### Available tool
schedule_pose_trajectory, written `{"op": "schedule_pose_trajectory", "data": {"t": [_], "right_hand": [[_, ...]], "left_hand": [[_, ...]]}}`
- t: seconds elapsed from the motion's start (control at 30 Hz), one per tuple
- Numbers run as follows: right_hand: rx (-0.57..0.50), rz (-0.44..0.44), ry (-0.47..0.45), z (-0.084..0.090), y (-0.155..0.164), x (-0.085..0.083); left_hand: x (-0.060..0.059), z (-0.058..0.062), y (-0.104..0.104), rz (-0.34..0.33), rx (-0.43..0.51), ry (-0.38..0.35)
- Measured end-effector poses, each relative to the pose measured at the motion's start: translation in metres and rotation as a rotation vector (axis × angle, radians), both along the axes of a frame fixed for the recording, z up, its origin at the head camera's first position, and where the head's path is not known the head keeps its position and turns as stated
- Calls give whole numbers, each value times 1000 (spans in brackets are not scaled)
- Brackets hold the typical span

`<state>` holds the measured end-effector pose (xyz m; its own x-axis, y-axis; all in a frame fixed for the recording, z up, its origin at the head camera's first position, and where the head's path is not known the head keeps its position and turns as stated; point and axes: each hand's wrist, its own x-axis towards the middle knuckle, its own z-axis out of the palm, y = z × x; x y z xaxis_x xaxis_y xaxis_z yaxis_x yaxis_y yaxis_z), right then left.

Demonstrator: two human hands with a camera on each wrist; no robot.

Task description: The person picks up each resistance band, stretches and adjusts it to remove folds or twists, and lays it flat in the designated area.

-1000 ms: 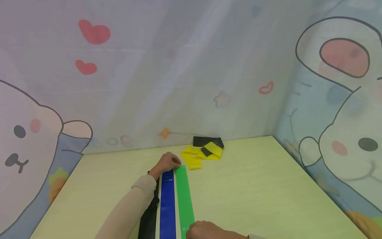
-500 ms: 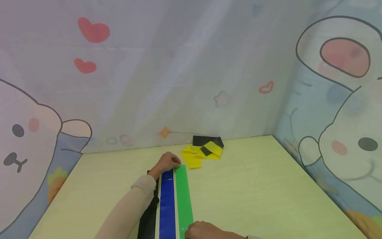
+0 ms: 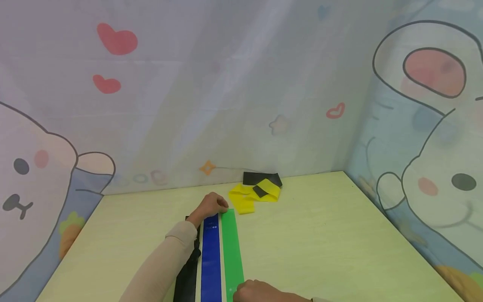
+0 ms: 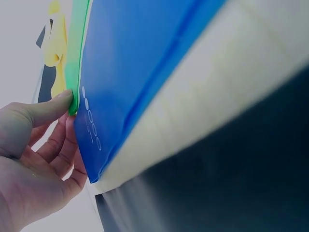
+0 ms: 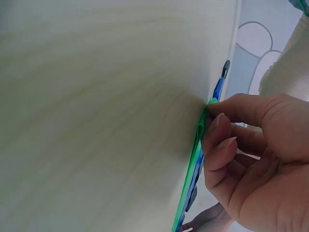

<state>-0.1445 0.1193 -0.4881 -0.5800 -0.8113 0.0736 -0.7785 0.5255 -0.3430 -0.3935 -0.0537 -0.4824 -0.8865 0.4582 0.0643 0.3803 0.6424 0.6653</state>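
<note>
A green resistance band (image 3: pixel 232 247) lies lengthwise on the table, a flat strip running away from me. At its far end my left hand (image 3: pixel 211 205) pinches the end between thumb and fingers; the left wrist view shows the thumb (image 4: pixel 50 107) over its edge. My right hand (image 3: pixel 260 291) holds the near end, and in the right wrist view its thumb and fingertips (image 5: pixel 219 125) pinch the green edge. Directly left of it lies a blue resistance band (image 3: pixel 210 260) with a row of small white rings printed near the far end. The left hand overlaps that blue end.
Left of the blue strip, a black band (image 3: pixel 186 279) lies partly under my left sleeve (image 3: pixel 162 262). A crumpled yellow band (image 3: pixel 243 203) rests near the back edge, with a black piece (image 3: pixel 260 178) behind it. A printed cloth wall (image 3: pixel 241 105) encloses the pale table (image 3: pixel 332 243).
</note>
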Motion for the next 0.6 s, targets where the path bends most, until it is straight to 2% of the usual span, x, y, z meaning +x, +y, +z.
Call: {"op": "schedule_pose_trajectory", "data": {"t": [0.37, 0.6], "right_hand": [[33, -6, -99, 6, 3, 0], [8, 2, -88, 5, 4, 0]], "left_hand": [[2, 5, -3, -23, 25, -19], [2, 5, -3, -26, 16, -7]]}}
